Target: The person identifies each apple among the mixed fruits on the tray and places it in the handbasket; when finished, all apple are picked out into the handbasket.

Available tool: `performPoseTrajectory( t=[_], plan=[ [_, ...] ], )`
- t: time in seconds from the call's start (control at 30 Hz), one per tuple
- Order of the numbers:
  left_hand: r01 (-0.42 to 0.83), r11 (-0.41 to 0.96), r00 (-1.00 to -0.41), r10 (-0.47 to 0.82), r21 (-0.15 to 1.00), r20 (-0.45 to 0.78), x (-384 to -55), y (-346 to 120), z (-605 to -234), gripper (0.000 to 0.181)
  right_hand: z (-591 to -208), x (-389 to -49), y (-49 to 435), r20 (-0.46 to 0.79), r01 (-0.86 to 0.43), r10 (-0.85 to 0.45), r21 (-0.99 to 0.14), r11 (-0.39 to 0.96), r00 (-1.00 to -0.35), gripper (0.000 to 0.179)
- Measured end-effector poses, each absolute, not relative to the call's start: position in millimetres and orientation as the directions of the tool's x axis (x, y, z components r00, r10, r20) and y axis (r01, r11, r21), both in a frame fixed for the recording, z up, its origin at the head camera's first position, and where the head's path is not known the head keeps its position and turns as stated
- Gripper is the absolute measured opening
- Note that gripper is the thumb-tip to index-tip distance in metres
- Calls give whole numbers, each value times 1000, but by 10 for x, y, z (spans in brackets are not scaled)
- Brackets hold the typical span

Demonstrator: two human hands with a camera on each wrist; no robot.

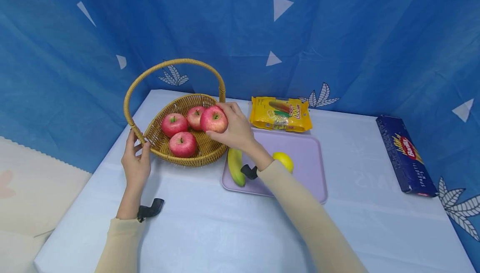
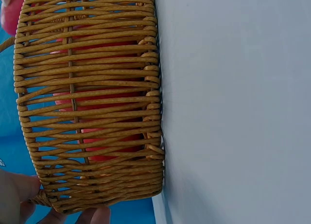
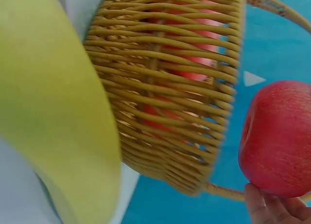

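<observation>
A wicker basket (image 1: 210, 155) with a tall arched handle stands on the left of the table. Inside lie a red apple (image 1: 174, 124), another apple (image 1: 183, 144) and a third apple (image 1: 195, 117). My left hand (image 1: 136, 162) grips the basket's left rim at the foot of the handle; in the left wrist view its fingers (image 2: 99, 215) curl at the rim. My right hand (image 1: 237, 128) holds one more apple (image 1: 214, 119) over the basket's right side. The right wrist view has this apple (image 3: 279, 139) higher than the rim, with fingertips (image 3: 274, 209) against it.
Right of the basket, a lilac tray (image 1: 313, 169) carries a banana (image 1: 235, 166) and a lemon (image 1: 283, 161), partly behind my right arm. A yellow snack packet (image 1: 280, 114) lies behind the tray. A blue spaghetti box (image 1: 406, 155) lies at the table's right edge.
</observation>
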State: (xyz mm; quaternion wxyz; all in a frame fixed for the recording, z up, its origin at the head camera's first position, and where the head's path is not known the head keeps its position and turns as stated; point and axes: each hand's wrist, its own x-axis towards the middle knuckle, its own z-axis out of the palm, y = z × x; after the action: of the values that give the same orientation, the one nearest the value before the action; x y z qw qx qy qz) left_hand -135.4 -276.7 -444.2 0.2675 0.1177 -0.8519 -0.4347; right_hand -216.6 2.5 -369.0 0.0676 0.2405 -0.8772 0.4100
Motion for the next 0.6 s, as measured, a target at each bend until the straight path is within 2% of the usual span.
performPoseTrajectory(
  t=[0.27, 0.6],
  plan=[
    [49, 599, -825, -427, 799, 370, -1363, -2772, -4449, 57, -3892, -2307, -145, 180, -440, -429, -625, 645, -885, 81],
    [52, 590, -827, -426, 806, 366, -1359, -2777, -4453, 57, -3960, -2364, -223, 120, -472, -491, -538, 698, -863, 82]
  ],
)
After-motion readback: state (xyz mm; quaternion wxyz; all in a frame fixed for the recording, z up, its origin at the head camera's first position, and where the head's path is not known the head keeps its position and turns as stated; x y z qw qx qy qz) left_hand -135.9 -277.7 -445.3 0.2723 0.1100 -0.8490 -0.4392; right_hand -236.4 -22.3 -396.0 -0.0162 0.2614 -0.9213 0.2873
